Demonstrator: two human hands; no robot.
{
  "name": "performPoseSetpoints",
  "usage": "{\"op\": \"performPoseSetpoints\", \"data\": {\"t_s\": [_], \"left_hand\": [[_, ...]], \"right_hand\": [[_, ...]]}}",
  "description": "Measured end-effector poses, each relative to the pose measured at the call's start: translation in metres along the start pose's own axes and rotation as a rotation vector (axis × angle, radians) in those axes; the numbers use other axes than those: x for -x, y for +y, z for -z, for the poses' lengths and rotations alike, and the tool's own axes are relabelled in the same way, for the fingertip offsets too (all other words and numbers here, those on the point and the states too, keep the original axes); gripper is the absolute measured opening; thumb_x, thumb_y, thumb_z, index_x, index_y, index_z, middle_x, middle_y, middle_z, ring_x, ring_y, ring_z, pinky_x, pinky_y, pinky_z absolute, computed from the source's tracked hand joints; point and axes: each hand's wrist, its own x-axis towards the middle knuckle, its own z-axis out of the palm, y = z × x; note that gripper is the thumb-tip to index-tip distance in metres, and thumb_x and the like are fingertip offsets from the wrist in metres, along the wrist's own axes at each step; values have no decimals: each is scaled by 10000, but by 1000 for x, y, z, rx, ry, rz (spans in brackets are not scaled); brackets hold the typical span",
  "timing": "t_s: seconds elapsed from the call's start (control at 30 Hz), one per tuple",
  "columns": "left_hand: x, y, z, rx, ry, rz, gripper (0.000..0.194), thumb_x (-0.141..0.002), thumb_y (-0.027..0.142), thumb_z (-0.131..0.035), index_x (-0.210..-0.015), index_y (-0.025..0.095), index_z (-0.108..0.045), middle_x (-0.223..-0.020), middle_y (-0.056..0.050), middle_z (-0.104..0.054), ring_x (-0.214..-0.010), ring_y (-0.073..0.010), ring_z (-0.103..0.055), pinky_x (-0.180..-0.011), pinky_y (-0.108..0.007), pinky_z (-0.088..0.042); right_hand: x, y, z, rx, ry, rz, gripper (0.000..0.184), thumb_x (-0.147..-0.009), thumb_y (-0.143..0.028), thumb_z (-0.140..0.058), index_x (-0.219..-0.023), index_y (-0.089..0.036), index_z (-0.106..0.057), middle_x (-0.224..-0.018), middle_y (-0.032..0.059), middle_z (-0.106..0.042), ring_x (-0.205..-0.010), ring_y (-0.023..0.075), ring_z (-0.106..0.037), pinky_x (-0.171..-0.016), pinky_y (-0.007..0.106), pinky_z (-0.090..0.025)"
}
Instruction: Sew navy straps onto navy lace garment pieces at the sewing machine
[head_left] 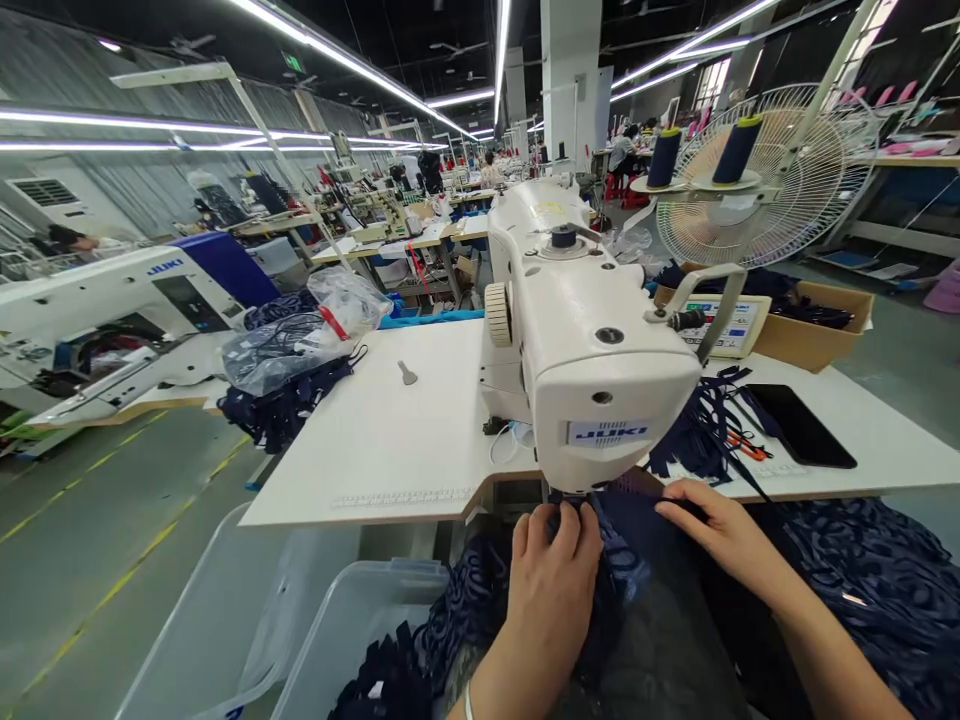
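Under the head of a white JUKI sewing machine (607, 390) lies dark navy fabric (637, 530), partly sheer and partly patterned with raised swirls. My left hand (555, 570) presses on the fabric close below the needle area, its fingers bent and their tips hidden in the dark cloth. To the right, my right hand (709, 525) pinches the edge of the navy fabric between thumb and fingers. The needle and presser foot are hidden behind the machine head. More swirl-patterned fabric (870, 570) spreads at the right, below the table edge.
On the white table (427, 430) lies a small grey metal key-like piece (406, 373). Navy strips (694, 430), orange-handled snips (746, 445) and a black phone (799, 425) lie right of the machine. Plastic bins (360, 610) stand below left. Behind are a cardboard box (817, 330) and a fan (772, 180).
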Motion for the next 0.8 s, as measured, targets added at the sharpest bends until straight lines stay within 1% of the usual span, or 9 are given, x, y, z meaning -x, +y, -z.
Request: {"op": "performPoseSetpoints", "data": {"t_s": [0.07,0.1,0.2,0.27,0.4,0.5,0.63,0.73,0.8], "left_hand": [[1,2,2,21,-8,8,361,-956,378,-510,-1253,189,-586,-1150,-76,-632,-1028,-276,-552,-875,-448,-454],[2,3,2,38,-12,12,472,-942,512,-480,-1262,181,-582,-1163,-87,-627,-1039,-286,-546,-883,-457,-453],[4,8,3,84,1,25,916,-752,855,-330,-1272,144,-579,-1178,-125,-619,-1069,-333,-529,-916,-500,-445],[4,12,4,92,3,39,1031,-670,921,-294,-1270,132,-580,-1177,-134,-618,-1090,-353,-521,-932,-512,-440],[4,18,5,81,-78,45,828,-831,765,-412,-1344,124,-514,-1254,-124,-586,-1160,-353,-489,-973,-497,-429],[4,20,9,89,-134,46,718,-881,608,-490,-1406,121,-443,-1304,-125,-562,-1197,-361,-464,-991,-511,-425],[8,14,14,140,-174,32,675,-820,367,-580,-1431,135,-411,-1343,-124,-549,-1207,-351,-469,-1005,-510,-423],[18,-4,12,152,-92,56,605,-746,181,-555,-1347,141,-505,-1257,-133,-599,-1147,-319,-528,-984,-488,-438],[25,-20,6,107,-5,120,578,-738,89,-509,-1313,136,-528,-1225,-147,-613,-1121,-302,-554,-959,-475,-454]], "right_hand": [[5,4,10,14,-38,-8,283,-888,-516,-564,-857,-242,-625,-839,27,-669,-782,222,-620,-741,314,-499],[8,7,14,22,-60,-4,286,-894,-518,-551,-849,-244,-621,-825,27,-662,-772,221,-617,-725,309,-499],[15,17,25,50,-118,13,296,-880,-530,-568,-815,-245,-615,-797,32,-645,-763,226,-610,-706,308,-493],[20,25,31,67,-157,-22,314,-847,-552,-601,-787,-244,-605,-772,26,-636,-735,222,-598,-688,307,-484],[29,32,39,48,-274,-178,399,-835,-594,-587,-682,-232,-517,-664,5,-588,-624,189,-527,-573,281,-421],[31,26,39,-111,-353,-308,381,-842,-561,-601,-687,-230,-494,-659,12,-616,-636,193,-540,-583,282,-419],[26,7,32,-488,-205,-470,410,-788,-581,-658,-676,-229,-479,-576,-10,-543,-529,158,-482,-504,273,-404],[20,-15,19,-754,-83,-521,423,-714,-574,-740,-795,-242,-491,-607,-40,-507,-482,129,-462,-444,245,-380],[16,-32,6,-846,-97,-479,435,-715,-528,-766,-944,-258,-514,-717,-25,-564,-554,139,-536,-493,250,-435]]}}
